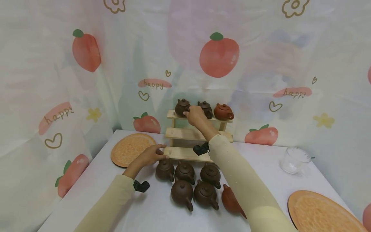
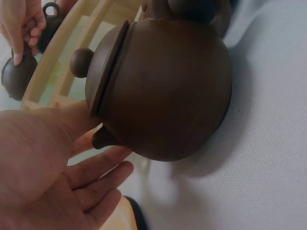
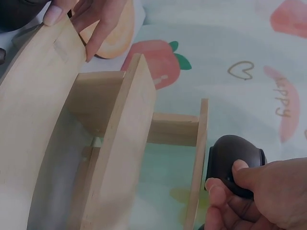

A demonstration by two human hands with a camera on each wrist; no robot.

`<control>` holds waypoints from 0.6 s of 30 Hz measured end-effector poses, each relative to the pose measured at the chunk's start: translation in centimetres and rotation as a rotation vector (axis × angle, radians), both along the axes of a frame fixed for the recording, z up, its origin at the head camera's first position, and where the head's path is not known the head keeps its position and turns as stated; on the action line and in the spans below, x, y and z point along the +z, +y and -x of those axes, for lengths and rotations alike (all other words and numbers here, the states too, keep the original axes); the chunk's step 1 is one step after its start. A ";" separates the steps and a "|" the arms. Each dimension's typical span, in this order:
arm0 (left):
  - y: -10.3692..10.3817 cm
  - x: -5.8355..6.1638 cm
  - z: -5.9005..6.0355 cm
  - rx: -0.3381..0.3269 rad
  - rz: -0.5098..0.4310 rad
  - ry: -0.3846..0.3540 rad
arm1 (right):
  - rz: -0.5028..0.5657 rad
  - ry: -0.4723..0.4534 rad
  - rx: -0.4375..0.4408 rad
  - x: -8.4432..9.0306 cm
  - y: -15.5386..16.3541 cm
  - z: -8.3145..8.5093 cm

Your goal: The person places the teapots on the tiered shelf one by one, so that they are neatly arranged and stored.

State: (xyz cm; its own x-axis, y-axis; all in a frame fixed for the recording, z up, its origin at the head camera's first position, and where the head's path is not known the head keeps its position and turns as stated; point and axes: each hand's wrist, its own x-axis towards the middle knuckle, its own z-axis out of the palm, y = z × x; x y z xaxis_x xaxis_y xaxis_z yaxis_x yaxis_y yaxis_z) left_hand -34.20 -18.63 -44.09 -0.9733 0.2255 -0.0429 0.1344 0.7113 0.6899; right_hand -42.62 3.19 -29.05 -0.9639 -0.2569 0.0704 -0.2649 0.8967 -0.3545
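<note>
A three-step wooden display shelf (image 1: 185, 132) stands against the backdrop. On its top step are two dark brown teapots and a reddish-brown teapot (image 1: 223, 111). My right hand (image 1: 196, 116) grips the leftmost dark teapot (image 1: 181, 107) there; in the right wrist view the thumb lies on its body, and its handle is hidden. My left hand (image 1: 151, 155) holds the left end of the lowest step between thumb and fingers. Just below that hand sits a dark teapot (image 2: 168, 91), large in the left wrist view, with its spout close to the fingers.
Several dark teapots (image 1: 181, 192) cluster on the white table before the shelf. A reddish teapot (image 1: 230, 199) is partly covered by my right sleeve. Round woven-look mats lie at the left (image 1: 131, 149) and right (image 1: 324, 212). A clear glass cup (image 1: 294, 161) stands back right.
</note>
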 end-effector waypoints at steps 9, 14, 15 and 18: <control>0.1 0.1 -0.1 0.005 -0.005 -0.008 | 0.047 -0.017 -0.004 -0.3 0.2 -0.1; 0.1 0.2 -0.2 0.005 -0.004 -0.011 | 0.072 -0.033 -0.023 -0.4 0.1 0.0; 0.1 0.3 -0.2 0.006 -0.003 -0.014 | 0.075 -0.035 -0.027 -0.4 0.1 0.0; 0.0 0.3 -0.2 0.005 -0.001 -0.019 | 0.071 -0.033 -0.041 -0.5 0.1 0.1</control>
State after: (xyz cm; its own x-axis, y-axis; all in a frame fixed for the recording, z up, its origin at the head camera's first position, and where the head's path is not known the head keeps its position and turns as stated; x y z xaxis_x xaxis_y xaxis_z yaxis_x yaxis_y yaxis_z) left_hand -33.99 -18.59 -43.83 -0.9734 0.2209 -0.0608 0.1182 0.7112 0.6930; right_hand -42.75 3.29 -29.58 -0.9756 -0.2125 0.0555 -0.2156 0.8787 -0.4258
